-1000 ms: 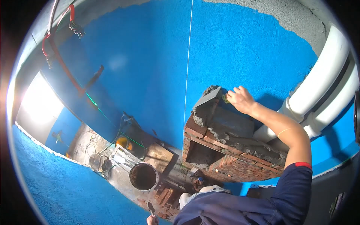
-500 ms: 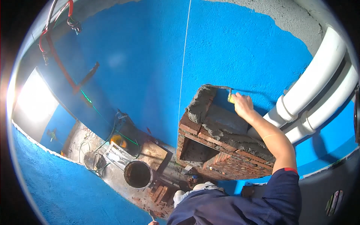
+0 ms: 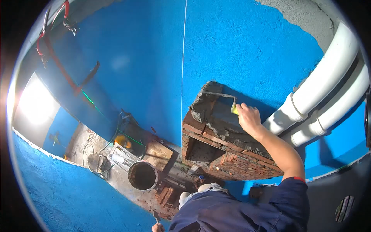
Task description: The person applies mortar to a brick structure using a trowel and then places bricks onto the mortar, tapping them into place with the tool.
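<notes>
My right hand (image 3: 249,118) is closed round the yellow handle of a trowel (image 3: 235,102), whose blade lies against grey wet mortar (image 3: 201,114) on top of a brick structure (image 3: 243,164) against the blue wall. The mortar is rough and lumpy along the edges, with a smoother patch inside. Below the top course is a dark rectangular opening (image 3: 203,154). My left hand (image 3: 157,227) shows at the lower edge, closed on the handle of a small tool (image 3: 155,215) with a flat metal end; its exact kind is hard to make out.
Two white pipes (image 3: 317,92) run down the right. A bucket (image 3: 142,174), loose bricks (image 3: 166,195), a board (image 3: 158,152), a yellow object (image 3: 121,141) and cables (image 3: 92,154) lie on the floor. A white string (image 3: 183,58) hangs before the wall. Red wires (image 3: 65,9) hang at upper left.
My right hand has moved down from near the back of the brickwork, first slightly rightward, then left. The trowel blade, hidden earlier, now shows lower on the mortar. The whole view has shifted slightly.
</notes>
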Available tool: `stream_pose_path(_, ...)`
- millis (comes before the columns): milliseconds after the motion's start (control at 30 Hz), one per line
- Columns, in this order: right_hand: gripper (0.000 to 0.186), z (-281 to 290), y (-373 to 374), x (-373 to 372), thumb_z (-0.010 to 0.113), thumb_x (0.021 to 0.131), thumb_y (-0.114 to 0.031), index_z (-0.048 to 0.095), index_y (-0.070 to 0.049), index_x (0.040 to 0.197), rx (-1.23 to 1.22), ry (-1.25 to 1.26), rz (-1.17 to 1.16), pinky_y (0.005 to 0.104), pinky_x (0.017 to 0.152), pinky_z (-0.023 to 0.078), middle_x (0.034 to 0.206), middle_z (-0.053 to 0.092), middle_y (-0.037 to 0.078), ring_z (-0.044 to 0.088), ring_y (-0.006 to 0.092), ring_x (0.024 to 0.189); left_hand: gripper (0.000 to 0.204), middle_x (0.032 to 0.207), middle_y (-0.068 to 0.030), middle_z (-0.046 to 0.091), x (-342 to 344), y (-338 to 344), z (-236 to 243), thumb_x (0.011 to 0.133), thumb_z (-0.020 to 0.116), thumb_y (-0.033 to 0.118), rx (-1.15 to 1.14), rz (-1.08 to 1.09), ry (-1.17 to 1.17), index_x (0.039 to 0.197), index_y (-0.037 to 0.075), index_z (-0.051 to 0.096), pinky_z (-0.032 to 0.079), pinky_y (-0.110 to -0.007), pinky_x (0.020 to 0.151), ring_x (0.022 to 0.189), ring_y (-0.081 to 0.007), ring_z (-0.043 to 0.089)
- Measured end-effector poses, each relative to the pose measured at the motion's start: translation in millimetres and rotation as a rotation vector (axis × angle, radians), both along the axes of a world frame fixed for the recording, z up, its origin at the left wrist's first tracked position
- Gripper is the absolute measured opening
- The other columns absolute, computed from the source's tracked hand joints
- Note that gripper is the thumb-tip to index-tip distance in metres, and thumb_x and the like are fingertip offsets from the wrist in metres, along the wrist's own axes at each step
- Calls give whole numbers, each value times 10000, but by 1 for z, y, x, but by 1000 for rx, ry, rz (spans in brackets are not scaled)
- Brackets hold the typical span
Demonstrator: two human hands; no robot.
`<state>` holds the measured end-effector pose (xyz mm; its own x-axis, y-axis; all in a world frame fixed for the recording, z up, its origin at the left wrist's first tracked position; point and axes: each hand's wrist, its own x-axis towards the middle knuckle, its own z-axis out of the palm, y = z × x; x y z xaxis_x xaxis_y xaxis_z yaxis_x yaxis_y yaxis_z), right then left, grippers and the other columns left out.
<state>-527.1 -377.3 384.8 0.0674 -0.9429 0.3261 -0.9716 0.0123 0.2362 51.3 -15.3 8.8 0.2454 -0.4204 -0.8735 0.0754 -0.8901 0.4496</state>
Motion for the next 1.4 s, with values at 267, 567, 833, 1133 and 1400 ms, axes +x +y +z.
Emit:
stream_pose_path(267,193,20,-45,-28,564,804,-113,607,-102,992,-213,124,54,427,714,445,865,582,70,617,257,787,120,545,-25,459,-10,-1,0,816,488,57,3,-35,4,703,39,524,352,-283,390,406,-124,407)
stream_pose_path(567,218,32,30,15,594,766,-113,591,-67,978,-48,309,193,364,669,436,834,569,59,595,224,770,117,544,-41,440,-11,28,15,822,469,49,-105,19,35,712,24,502,366,-308,378,398,-154,407)
stream_pose_path(833,241,34,21,1,539,816,-92,614,-93,1046,-109,63,84,436,692,477,877,584,69,628,261,809,96,546,-67,451,-24,41,4,804,486,49,64,70,38,716,18,511,361,-327,380,401,-184,422)
stream_pose_path(1133,287,10,65,25,555,824,-115,593,-60,1103,77,114,91,398,689,489,878,579,89,629,264,777,90,540,-90,462,-19,33,-23,782,495,52,99,203,66,700,17,508,363,-344,368,397,-211,431)
stream_pose_path(1400,303,41,69,38,594,809,-115,611,-55,1106,34,-97,101,398,645,522,882,598,100,638,287,718,98,567,-79,435,-18,42,-31,823,476,28,118,221,120,725,26,486,343,-336,377,413,-186,411)
